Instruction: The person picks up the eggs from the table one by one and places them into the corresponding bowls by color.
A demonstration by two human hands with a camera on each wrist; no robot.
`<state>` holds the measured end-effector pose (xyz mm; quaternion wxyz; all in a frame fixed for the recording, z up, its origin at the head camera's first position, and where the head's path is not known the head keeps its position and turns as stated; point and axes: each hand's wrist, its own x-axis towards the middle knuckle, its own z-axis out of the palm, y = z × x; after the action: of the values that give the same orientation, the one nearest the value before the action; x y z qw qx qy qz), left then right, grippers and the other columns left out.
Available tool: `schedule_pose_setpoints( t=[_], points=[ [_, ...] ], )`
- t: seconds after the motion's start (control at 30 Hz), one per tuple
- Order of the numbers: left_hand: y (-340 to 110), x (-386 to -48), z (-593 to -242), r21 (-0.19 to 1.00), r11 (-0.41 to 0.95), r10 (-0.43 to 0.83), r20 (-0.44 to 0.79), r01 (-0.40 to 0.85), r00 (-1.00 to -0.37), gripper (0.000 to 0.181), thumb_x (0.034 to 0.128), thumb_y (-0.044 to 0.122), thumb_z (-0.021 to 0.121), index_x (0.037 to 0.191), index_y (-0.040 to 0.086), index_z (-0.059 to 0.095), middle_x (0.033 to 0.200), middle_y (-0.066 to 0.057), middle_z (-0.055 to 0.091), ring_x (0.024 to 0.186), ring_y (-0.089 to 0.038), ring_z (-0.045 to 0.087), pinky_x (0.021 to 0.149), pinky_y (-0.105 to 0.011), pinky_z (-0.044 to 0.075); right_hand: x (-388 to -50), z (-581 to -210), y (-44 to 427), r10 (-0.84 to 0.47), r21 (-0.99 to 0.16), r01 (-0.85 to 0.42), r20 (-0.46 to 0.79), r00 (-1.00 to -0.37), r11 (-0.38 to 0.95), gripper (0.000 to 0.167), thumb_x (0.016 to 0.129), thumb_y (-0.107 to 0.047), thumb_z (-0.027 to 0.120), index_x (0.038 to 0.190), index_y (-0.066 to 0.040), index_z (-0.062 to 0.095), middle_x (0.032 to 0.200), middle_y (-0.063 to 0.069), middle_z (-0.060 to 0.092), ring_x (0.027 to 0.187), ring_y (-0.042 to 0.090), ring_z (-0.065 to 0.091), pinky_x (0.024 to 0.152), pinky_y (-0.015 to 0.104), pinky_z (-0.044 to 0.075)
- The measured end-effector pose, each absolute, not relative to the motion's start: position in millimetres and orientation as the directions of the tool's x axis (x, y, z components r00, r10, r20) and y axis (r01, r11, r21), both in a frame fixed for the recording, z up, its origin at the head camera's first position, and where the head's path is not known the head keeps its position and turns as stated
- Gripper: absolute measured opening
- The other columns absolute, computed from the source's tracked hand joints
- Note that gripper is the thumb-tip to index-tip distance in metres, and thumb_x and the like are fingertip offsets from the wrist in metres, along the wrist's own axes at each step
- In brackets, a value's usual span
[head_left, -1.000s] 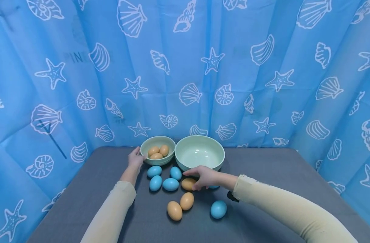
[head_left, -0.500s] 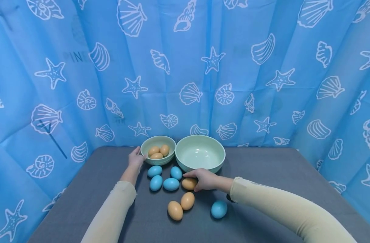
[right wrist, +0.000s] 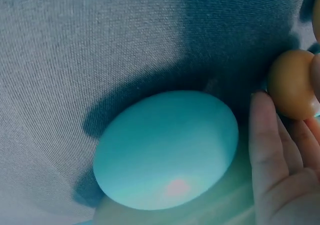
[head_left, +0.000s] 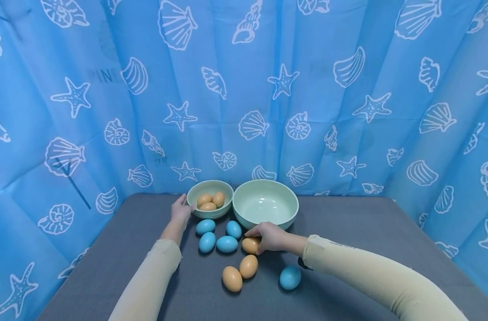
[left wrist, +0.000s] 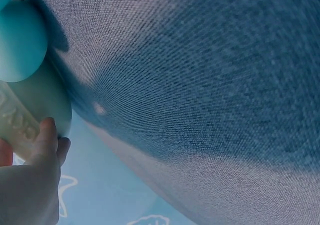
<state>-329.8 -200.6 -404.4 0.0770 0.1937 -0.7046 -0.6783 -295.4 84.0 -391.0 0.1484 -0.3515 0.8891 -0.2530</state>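
Note:
My left hand [head_left: 181,209] holds the small green bowl [head_left: 210,214] at its left side. Several orange-brown eggs [head_left: 205,199] lie inside that bowl. In the left wrist view, fingers [left wrist: 47,132] touch the bowl's outer wall. My right hand [head_left: 272,237] has thumb and fingers around an orange-brown egg [head_left: 250,245] on the table, in front of the large green bowl [head_left: 265,200]. In the right wrist view the egg [right wrist: 291,84] shows between thumb and fingers. A blue egg [right wrist: 167,150] lies beside that hand; the hand and wrist hide it in the head view.
Several blue eggs [head_left: 227,244] lie in front of the bowls. Two orange-brown eggs [head_left: 232,279] rest nearer the front, and another blue egg [head_left: 290,277] lies to their right. A blue shell-patterned curtain [head_left: 244,98] hangs behind the grey table [head_left: 348,214].
The right wrist has shifted slightly left, and the blue egg seen beneath it is now covered. The view shifts a little. The left hand stays at the small bowl.

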Motion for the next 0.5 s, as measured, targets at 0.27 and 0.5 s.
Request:
schedule_pose_setpoints(
  t=[0.27, 0.5],
  points=[
    [-200.8, -330.6, -405.0, 0.985, 0.012, -0.379, -0.154, -0.172, -0.913, 0.065, 0.0975, -0.007, 0.05, 0.154, 0.003, 0.02, 0.159, -0.015, 0.019, 0.146, -0.033, 0.015, 0.115, -0.044, 0.026, -292.8, -379.6, 83.3, -0.643, -0.616, -0.438, -0.149, -0.751, 0.655, 0.05, 0.072, 0.008, 0.079, 0.12, 0.001, 0.067, 0.118, 0.012, 0.068, 0.113, 0.024, 0.062, 0.094, 0.04, 0.052],
    [-201.6, -331.4, -405.8, 0.982, 0.035, -0.37, -0.158, -0.184, -0.915, 0.065, 0.0983, -0.005, 0.05, 0.154, 0.005, 0.019, 0.159, -0.014, 0.018, 0.146, -0.034, 0.014, 0.116, -0.047, 0.024, -290.0, -368.4, 83.7, -0.593, -0.658, -0.346, -0.193, -0.781, 0.669, 0.05, 0.072, 0.012, 0.078, 0.12, 0.004, 0.066, 0.118, 0.013, 0.068, 0.115, 0.028, 0.061, 0.088, 0.035, 0.055]
  ],
)
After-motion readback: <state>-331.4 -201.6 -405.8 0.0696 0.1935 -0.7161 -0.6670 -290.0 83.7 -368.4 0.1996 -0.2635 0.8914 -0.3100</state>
